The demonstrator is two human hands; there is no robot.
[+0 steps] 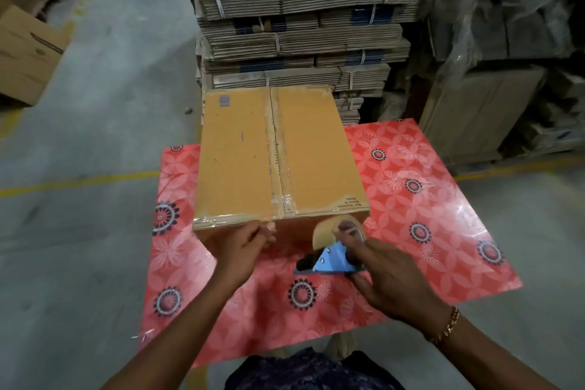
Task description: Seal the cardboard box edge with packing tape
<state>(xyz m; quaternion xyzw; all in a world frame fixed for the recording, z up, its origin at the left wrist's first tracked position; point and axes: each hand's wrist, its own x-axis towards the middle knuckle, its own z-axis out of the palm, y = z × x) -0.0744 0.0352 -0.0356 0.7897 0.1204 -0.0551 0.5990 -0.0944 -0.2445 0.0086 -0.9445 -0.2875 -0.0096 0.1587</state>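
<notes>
1. Your left hand (245,239) presses curled fingers on the near top edge of the cardboard box (278,155), which sits on the red flowered table (411,199); it pins the tape rather than grips anything.
2. Glossy clear tape (wrinkled in places) already covers the centre seam and the near left corner.
3. Your right hand (384,275) is closed around the blue tape dispenser (332,258), its tan roll against the box's near face on the right.
4. You appear mid-run along the near edge; next, likely pull rightward, keeping the film taut and flat.
</notes>
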